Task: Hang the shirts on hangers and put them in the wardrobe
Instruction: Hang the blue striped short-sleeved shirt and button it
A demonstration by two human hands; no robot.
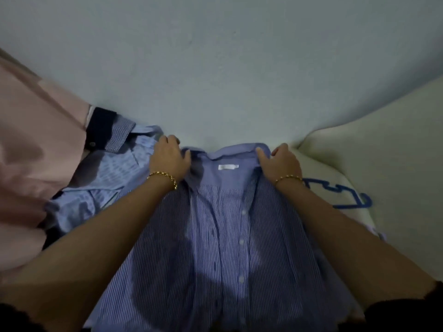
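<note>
Nearest the lens, the blue-and-white pinstriped button-front shirt (215, 248) is spread across the lower centre of the frame. Left hand (167, 159) and right hand (284, 161) each pinch its collar edge, fingers curled. Step judged: opening the neck for a hanger. None is in view, so fetching one comes next. White neck label (228, 167): illegible. Blue stitched lettering (350, 206) on cream fabric (359, 140), right of frame: unreadable.

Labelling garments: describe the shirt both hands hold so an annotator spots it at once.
Between the pink cloth on the left and the cream cloth on the right, the shirt is centre frame, gripped near the collar by the left hand and right hand. Unlike the paler striped shirt to its left, it has darker blue stripes and a white neck label.
</note>
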